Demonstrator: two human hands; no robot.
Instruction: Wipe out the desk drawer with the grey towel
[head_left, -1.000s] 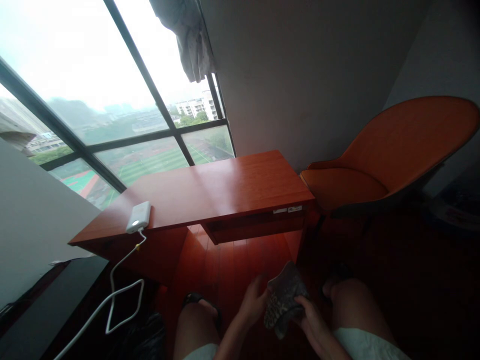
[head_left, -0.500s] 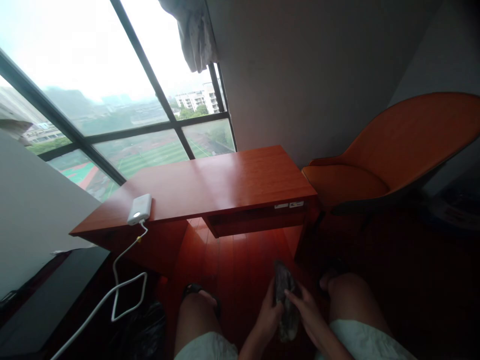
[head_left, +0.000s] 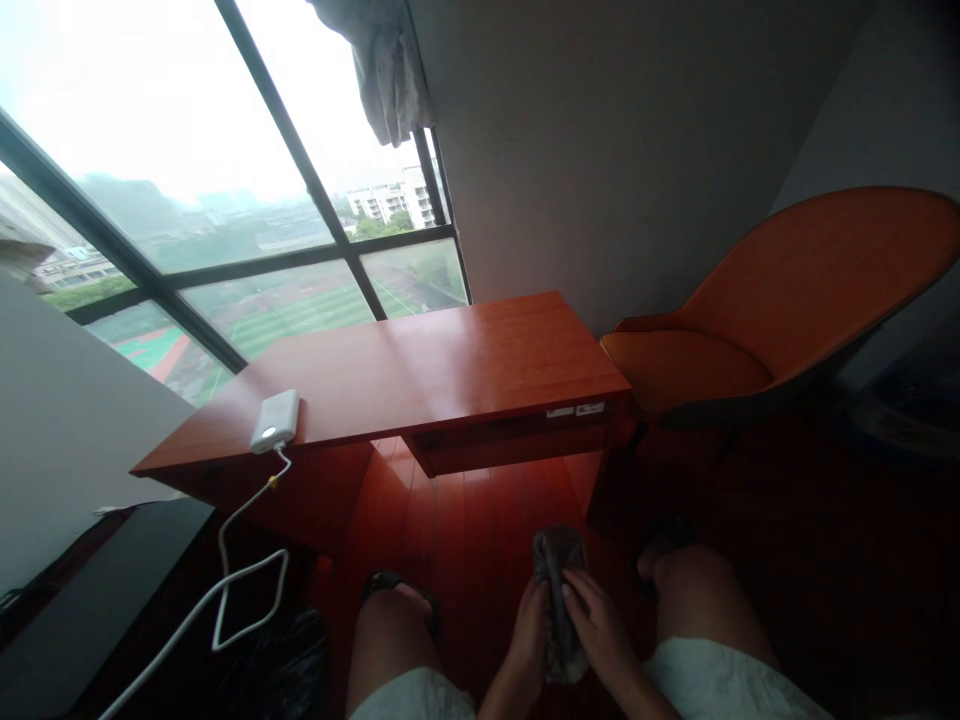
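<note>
A dark grey-brown pouch-like item [head_left: 561, 550] is held low between my knees, its long side running away from me. My left hand [head_left: 529, 632] grips its left edge, fingers wrapped against it. On the other side my right hand [head_left: 600, 625] holds it, with fingertips pressed near its middle. What the item is exactly is too dark to tell. Beyond it stands a reddish-brown wooden desk [head_left: 450, 365], and a white device [head_left: 275, 420] with a white cable [head_left: 238, 520] lies at the desk's left front edge.
An orange chair [head_left: 810, 290] stands right of the desk. Behind the desk is a large window [head_left: 262, 260]. At the lower left are a dark flat surface [head_left: 105, 610] and a black plastic bag [head_left: 289, 660]. An open shelf [head_left: 510, 440] sits under the desktop.
The item has turned so its broad face shows more, and its far end has shifted slightly left. Both hands have moved a little left with it. The view has shifted slightly.
</note>
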